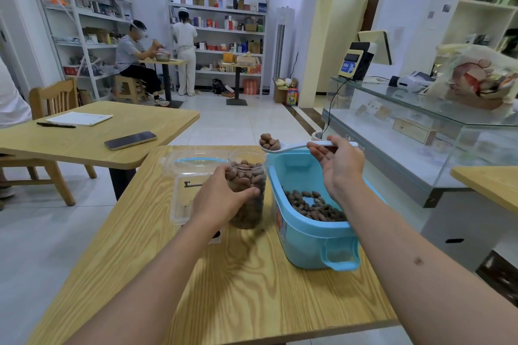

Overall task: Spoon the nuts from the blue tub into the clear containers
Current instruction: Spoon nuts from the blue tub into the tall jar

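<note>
1. Head view: writing on the blue tub's (308,235) side label is too blurred to read, and the dark mark on the clear lid (190,165) behind the jar is unreadable too.
2. Right hand (340,168) pinches the white spoon (297,146) by its handle, fingers curled; its long axis runs level, bowl pointing left, heaped with nuts (269,142), above the tub's far rim.
3. Left hand (224,199) wraps the clear jar (248,190), fingers curled round its side.
4. Jar stands upright, nearly full of nuts, touching the tub's left wall, mid-table (252,288).
5. Tub holds 1 shallow layer of nuts along its right side.
</note>
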